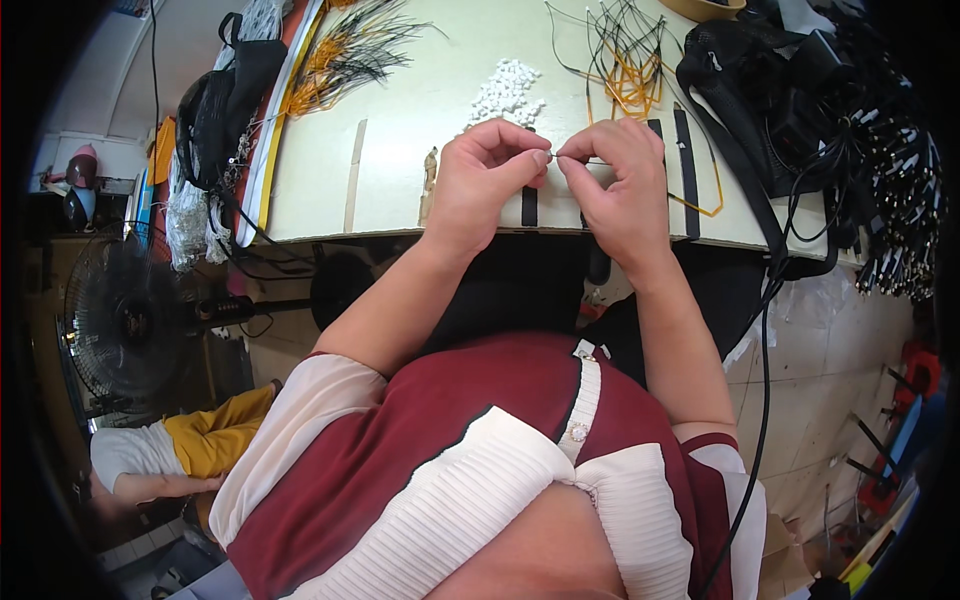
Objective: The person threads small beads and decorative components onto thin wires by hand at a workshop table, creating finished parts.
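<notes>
Over the front part of the pale table, my two hands meet almost fingertip to fingertip. Thumb and forefinger of my left hand (482,185) are pinched together; what sits between them is too small to make out. My right hand (625,180) pinches the dark end of a thin wire (556,155) close to the left fingertips. An orange-and-black wire (712,208) loops out beside my right hand; whether it is the same one is hidden. Just beyond my hands lies a pile of small white plastic pieces (508,88).
Bundles of orange-and-black wires lie at the far left (345,60) and far right (632,75) of the table (420,90). Black mesh bags and cables (750,110) crowd the right edge. A fan (130,310) stands at left, near another person (180,455).
</notes>
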{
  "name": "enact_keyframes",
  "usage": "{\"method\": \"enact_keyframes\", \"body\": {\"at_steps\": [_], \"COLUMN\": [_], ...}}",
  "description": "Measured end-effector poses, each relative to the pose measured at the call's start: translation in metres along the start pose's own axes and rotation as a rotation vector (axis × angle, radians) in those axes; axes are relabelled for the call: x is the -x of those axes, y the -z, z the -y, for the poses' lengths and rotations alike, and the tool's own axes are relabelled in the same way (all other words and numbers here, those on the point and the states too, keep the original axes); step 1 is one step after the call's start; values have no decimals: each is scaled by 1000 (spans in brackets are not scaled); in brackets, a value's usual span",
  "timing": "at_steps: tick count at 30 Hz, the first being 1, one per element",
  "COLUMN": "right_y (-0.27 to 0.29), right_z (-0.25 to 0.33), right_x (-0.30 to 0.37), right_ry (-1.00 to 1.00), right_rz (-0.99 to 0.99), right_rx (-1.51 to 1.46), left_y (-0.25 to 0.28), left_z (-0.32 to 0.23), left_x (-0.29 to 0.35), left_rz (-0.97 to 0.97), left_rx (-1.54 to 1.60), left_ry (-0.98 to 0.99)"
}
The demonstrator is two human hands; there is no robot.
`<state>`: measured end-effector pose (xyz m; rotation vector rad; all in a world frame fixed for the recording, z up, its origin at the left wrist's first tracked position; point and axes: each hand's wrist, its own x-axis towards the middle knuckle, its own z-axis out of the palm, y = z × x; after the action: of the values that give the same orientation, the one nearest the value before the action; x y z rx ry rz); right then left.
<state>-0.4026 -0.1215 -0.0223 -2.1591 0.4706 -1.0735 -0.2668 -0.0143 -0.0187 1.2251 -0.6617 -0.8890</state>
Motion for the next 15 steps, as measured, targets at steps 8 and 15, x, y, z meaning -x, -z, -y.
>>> {"method": "enact_keyframes", "body": {"at_steps": [8,15], "right_y": [1,0], "right_z": [-2,3], "right_x": [0,5], "right_ry": [18,105], "right_rz": [-8,-77], "right_rx": [11,138], "left_y": [-4,-3], "left_z": [4,1], "left_x": [0,1], "left_rz": [-3,-22], "left_rx": [-101,-130], "left_ry": [-58,-53]}}
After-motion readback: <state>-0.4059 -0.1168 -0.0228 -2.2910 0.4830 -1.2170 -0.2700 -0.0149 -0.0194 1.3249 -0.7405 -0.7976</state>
